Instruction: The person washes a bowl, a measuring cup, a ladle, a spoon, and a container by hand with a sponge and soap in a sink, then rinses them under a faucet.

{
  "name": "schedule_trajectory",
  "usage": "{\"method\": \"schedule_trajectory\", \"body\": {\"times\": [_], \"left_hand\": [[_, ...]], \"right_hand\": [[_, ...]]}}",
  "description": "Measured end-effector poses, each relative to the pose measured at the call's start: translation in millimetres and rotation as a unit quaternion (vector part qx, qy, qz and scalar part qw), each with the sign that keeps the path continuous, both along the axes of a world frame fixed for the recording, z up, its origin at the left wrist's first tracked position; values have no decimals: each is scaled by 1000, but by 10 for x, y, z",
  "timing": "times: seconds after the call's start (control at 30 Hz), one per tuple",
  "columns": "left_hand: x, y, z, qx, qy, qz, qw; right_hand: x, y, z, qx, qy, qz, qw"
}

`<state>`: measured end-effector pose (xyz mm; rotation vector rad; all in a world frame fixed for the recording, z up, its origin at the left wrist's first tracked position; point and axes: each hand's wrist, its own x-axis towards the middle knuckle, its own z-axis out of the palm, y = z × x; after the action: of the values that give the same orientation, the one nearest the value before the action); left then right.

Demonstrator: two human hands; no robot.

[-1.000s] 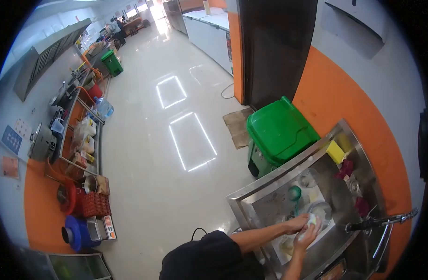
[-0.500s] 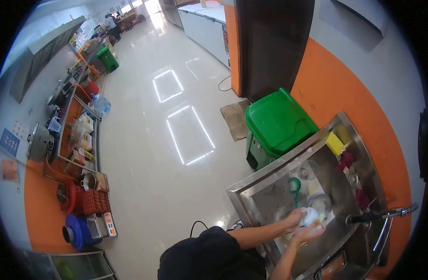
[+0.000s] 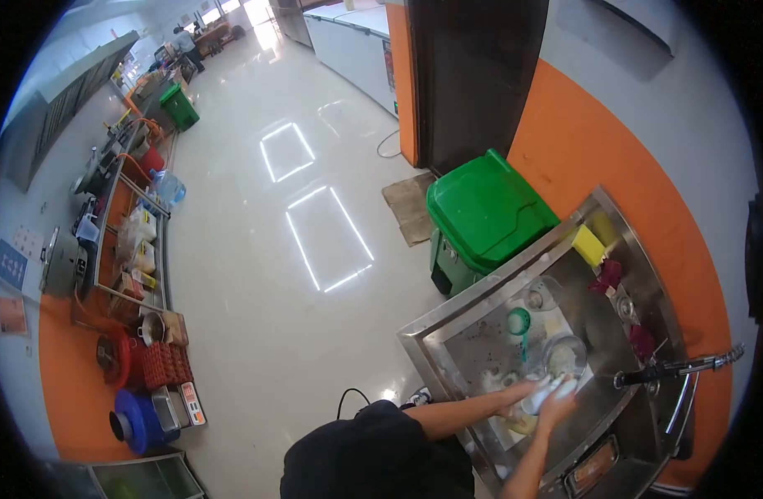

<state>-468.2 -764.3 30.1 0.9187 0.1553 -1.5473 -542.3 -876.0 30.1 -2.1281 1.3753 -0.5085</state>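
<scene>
Over the sink (image 3: 597,333), my left hand (image 3: 518,397) and my right hand (image 3: 556,407) come together around a white rounded piece of dishware (image 3: 539,399). Fingers of both hands are closed on it, and they hide part of its shape; I cannot tell if it is a cup or a bowl. Just beyond the fingers, a clear round bowl (image 3: 566,353) sits in the basin. Farther back lie a green strainer (image 3: 519,319) with a long handle and another clear container (image 3: 543,293). Something yellowish (image 3: 524,425) shows below my left hand.
A yellow sponge (image 3: 588,245) and dark red cloths (image 3: 606,276) rest along the sink's back ledge. The black faucet (image 3: 676,368) reaches in from the right. Beyond the sink's far-left edge stands a green lidded bin (image 3: 491,212). Shelves and pots line the opposite wall, and a person (image 3: 187,46) is far off.
Both hands have moved slightly down and toward me with the white dishware, which has tilted and is more covered by fingers. More of the clear bowl shows now. The view has shifted slightly.
</scene>
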Motion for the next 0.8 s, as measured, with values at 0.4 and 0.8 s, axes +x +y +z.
{"method": "schedule_trajectory", "body": {"times": [0.4, 0.8], "left_hand": [[231, -4, -439, -154, 14, 125, 980], [-126, -262, -538, -190, -7, 198, 962]], "right_hand": [[-139, 136, 389, 149, -9, 395, 907], [-130, -29, 303, 129, 42, 363, 922]]}}
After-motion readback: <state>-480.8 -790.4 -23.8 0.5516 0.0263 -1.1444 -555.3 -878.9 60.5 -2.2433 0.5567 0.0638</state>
